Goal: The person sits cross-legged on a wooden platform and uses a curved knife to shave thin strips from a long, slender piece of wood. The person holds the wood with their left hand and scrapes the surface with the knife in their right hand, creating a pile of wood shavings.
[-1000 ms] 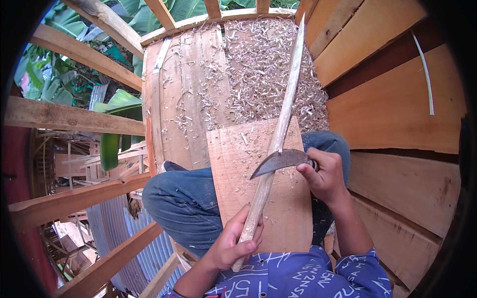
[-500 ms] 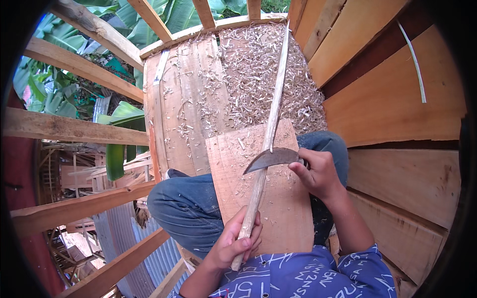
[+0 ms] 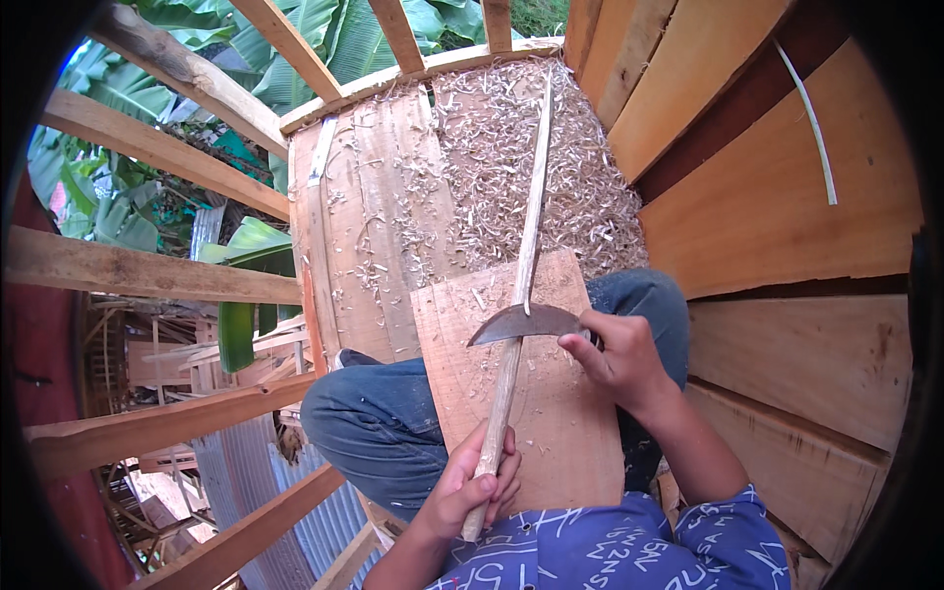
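Observation:
A long pale wooden stick (image 3: 532, 226) slants from near my body to the far edge of the floor. Its near end is wrapped in the fingers of my left hand (image 3: 479, 480). My right hand (image 3: 626, 366) is closed round the handle of a curved sickle (image 3: 523, 323), most of that handle hidden by the fingers. The dark blade lies across the stick about midway, its tip toward the left. A small curl of shaving stands at the blade's far edge. Under both is a flat wooden board (image 3: 565, 433) resting over my lap and crossed legs.
Heaps of wood shavings (image 3: 575, 187) cover the plank floor (image 3: 379, 295) ahead. Orange-brown plank walls (image 3: 777, 197) rise close on the right, with a thin pale strip (image 3: 811, 128) against them. Spaced wooden rails (image 3: 147, 270) run along the left, with banana leaves (image 3: 354, 49) beyond.
The far end of the stick has swung slightly left. The sickle blade has shifted a little left and nearer to me, still across the stick. Both grips are unchanged.

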Motion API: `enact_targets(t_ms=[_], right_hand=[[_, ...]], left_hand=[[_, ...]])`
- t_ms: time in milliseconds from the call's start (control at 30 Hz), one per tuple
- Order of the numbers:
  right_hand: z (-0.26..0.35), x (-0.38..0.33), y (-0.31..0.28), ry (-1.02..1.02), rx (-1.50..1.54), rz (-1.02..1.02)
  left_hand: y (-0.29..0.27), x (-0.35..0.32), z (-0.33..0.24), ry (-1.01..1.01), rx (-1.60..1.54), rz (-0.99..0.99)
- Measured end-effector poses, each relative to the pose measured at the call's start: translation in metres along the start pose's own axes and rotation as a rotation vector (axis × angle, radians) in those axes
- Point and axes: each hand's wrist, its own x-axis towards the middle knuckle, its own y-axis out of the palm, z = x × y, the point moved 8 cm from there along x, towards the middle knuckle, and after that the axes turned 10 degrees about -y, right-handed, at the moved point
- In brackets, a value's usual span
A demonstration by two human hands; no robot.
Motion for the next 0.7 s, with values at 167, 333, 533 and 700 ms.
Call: enact_targets(t_ms=[167, 333, 533, 700], right_hand=[[0.008, 0.006, 0.000, -0.062, -0.020, 0.026], [0.049, 0.000, 0.010, -0.307, 0.042, 0.105], [0.026, 0.002, 0.002, -0.077, 0.069, -0.060], [-0.037, 0.013, -0.024, 0.430, 0.166, -0.246]], left_hand=[[0.006, -0.004, 0.004, -0.035, 0.008, 0.038], [0.007, -0.002, 0.006, -0.038, 0.014, 0.041], [0.007, 0.005, 0.003, -0.040, -0.016, 0.018], [0.004, 0.001, 0.008, -0.056, 0.009, 0.056]])
